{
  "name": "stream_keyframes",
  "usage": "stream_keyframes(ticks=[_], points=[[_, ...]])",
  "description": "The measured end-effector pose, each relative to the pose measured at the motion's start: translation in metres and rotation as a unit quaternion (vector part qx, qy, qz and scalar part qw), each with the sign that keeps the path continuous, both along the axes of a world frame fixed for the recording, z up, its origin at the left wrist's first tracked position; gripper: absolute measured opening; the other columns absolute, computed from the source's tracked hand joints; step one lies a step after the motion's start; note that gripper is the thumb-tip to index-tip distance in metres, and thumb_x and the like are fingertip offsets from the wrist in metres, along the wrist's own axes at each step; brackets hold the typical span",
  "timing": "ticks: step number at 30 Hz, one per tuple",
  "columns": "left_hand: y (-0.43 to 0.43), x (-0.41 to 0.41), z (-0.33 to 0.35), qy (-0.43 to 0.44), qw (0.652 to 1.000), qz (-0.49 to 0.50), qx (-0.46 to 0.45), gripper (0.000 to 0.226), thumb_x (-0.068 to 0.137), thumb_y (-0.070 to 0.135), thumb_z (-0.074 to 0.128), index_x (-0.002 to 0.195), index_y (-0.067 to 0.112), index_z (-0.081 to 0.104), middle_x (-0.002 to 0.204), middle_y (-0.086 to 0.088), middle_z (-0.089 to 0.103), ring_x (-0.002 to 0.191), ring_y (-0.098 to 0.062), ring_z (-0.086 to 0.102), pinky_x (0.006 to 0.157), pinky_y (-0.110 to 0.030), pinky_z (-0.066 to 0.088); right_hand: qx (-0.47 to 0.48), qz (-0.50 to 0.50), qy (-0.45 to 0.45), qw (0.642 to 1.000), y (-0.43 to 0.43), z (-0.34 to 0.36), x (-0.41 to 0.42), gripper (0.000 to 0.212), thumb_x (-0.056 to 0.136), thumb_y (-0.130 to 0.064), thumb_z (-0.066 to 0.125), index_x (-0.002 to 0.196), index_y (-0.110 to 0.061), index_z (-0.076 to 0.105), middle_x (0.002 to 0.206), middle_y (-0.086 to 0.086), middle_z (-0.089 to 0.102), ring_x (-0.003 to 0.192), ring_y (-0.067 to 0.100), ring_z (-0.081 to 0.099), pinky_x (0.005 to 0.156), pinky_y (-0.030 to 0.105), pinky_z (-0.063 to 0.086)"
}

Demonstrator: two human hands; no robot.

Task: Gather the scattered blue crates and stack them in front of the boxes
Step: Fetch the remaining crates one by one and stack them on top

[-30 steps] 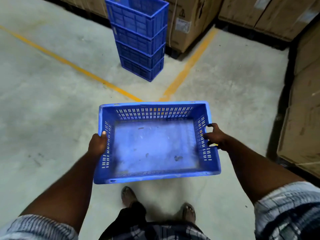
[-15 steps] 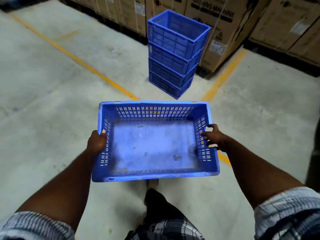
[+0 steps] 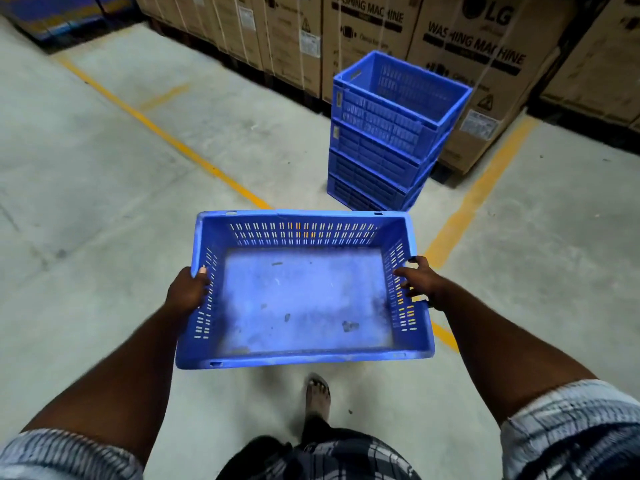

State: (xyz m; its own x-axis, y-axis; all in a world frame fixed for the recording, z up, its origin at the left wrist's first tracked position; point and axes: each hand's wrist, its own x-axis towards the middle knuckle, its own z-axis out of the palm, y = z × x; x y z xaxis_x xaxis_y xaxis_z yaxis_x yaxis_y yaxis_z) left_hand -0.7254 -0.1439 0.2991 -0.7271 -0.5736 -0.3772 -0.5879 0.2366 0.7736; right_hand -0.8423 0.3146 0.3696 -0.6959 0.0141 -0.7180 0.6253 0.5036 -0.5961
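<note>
Crates (image 3: 391, 133) are standing stacked on the floor (image 3: 104, 202) just before the washing-machine boxes (image 3: 478, 46). The left hand (image 3: 187, 291) and right hand (image 3: 420, 284) are each gripping a short side wall of the empty blue crate (image 3: 301, 303), carrying it level above the floor, short of that stack, probably for an even set-down on top.

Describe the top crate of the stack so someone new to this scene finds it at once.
Look to the cardboard washing-machine boxes at the far side; a stack of blue crates stands on the floor before them. The top crate is the highest, and alone among them shows its open inside.
</note>
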Motion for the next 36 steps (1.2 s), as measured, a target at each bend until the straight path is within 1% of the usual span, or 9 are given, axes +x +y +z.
stream_keyframes(ticks=[6, 9, 17, 21, 27, 29, 32, 34, 36], points=[[-0.048, -0.066, -0.001, -0.031, 0.996, 0.012, -0.086, 0.043, 0.089, 0.057, 0.044, 0.088, 0.016, 0.055, 0.085, -0.014, 0.068, 0.075, -0.035, 0.065, 0.073, -0.044, 0.053, 0.007, -0.009, 0.024, 1.000, -0.044, 0.013, -0.060, 0.049, 0.095, -0.028, 0.055, 0.137, -0.023, 0.029, 0.088, 0.011, 0.047, 0.056, 0.016, 0.042, 0.049, 0.019, 0.032], [-0.072, -0.110, -0.007, -0.040, 0.995, -0.008, -0.090, 0.043, 0.090, 0.056, 0.042, 0.090, 0.015, 0.056, 0.091, -0.018, 0.069, 0.086, -0.039, 0.067, 0.080, -0.047, 0.054, 0.022, -0.022, 0.027, 0.999, -0.063, 0.015, -0.085, 0.050, 0.095, -0.030, 0.055, 0.137, -0.023, 0.029, 0.092, 0.013, 0.048, 0.056, 0.016, 0.044, 0.044, 0.015, 0.032], [-0.137, -0.242, -0.024, -0.020, 0.994, -0.081, -0.075, 0.052, 0.084, 0.062, 0.038, 0.088, 0.014, 0.057, 0.090, -0.023, 0.068, 0.087, -0.043, 0.066, 0.082, -0.052, 0.055, 0.037, -0.102, 0.023, 0.994, -0.118, 0.020, -0.146, 0.048, 0.096, -0.027, 0.054, 0.138, -0.022, 0.030, 0.084, 0.009, 0.044, 0.056, 0.016, 0.043, 0.033, 0.008, 0.028], [-0.172, -0.306, -0.032, -0.012, 0.990, -0.119, -0.079, 0.055, 0.082, 0.066, 0.038, 0.089, 0.014, 0.056, 0.091, -0.025, 0.067, 0.086, -0.045, 0.066, 0.080, -0.054, 0.055, 0.040, -0.138, 0.017, 0.989, -0.146, 0.023, -0.171, 0.042, 0.096, -0.032, 0.053, 0.131, -0.028, 0.031, 0.077, 0.008, 0.045, 0.053, 0.017, 0.040, 0.035, 0.009, 0.029], [-0.164, -0.377, 0.026, 0.006, 0.982, -0.156, -0.111, 0.040, 0.101, 0.039, 0.042, 0.108, 0.004, 0.059, 0.105, -0.026, 0.065, 0.099, -0.043, 0.060, 0.083, -0.044, 0.045, 0.040, -0.193, 0.030, 0.980, -0.165, 0.022, -0.209, 0.032, 0.098, -0.020, 0.047, 0.125, -0.026, 0.032, 0.070, 0.007, 0.042, 0.040, 0.013, 0.040, 0.034, 0.010, 0.026], [-0.165, -0.400, 0.028, 0.022, 0.979, -0.167, -0.116, 0.040, 0.102, 0.039, 0.041, 0.109, 0.003, 0.058, 0.107, -0.027, 0.064, 0.100, -0.043, 0.060, 0.082, -0.044, 0.043, 0.039, -0.196, 0.039, 0.979, -0.166, 0.023, -0.225, 0.035, 0.098, -0.018, 0.046, 0.130, -0.023, 0.031, 0.073, 0.008, 0.042, 0.039, 0.011, 0.040, 0.034, 0.008, 0.027], [-0.159, -0.439, 0.031, 0.035, 0.974, -0.182, -0.132, 0.039, 0.102, 0.036, 0.042, 0.110, 0.000, 0.058, 0.110, -0.028, 0.063, 0.103, -0.044, 0.059, 0.083, -0.044, 0.042, 0.051, -0.198, 0.047, 0.978, -0.164, 0.026, -0.250, 0.036, 0.099, -0.017, 0.045, 0.132, -0.022, 0.030, 0.079, 0.009, 0.042, 0.052, 0.016, 0.039, 0.034, 0.005, 0.028], [-0.153, -0.466, 0.035, 0.041, 0.970, -0.193, -0.141, 0.038, 0.103, 0.034, 0.042, 0.108, -0.001, 0.057, 0.109, -0.029, 0.062, 0.103, -0.044, 0.058, 0.082, -0.044, 0.042, 0.052, -0.205, 0.043, 0.976, -0.160, 0.026, -0.271, 0.037, 0.099, -0.019, 0.046, 0.131, -0.023, 0.030, 0.079, 0.010, 0.043, 0.047, 0.015, 0.041, 0.035, 0.007, 0.028], [-0.148, -0.493, 0.036, 0.045, 0.968, -0.198, -0.146, 0.038, 0.102, 0.035, 0.042, 0.106, 0.000, 0.058, 0.107, -0.029, 0.063, 0.102, -0.045, 0.059, 0.081, -0.044, 0.042, 0.056, -0.208, 0.026, 0.976, -0.154, 0.026, -0.293, 0.037, 0.096, -0.025, 0.047, 0.128, -0.028, 0.030, 0.078, 0.009, 0.047, 0.045, 0.015, 0.043, 0.044, 0.011, 0.031]])
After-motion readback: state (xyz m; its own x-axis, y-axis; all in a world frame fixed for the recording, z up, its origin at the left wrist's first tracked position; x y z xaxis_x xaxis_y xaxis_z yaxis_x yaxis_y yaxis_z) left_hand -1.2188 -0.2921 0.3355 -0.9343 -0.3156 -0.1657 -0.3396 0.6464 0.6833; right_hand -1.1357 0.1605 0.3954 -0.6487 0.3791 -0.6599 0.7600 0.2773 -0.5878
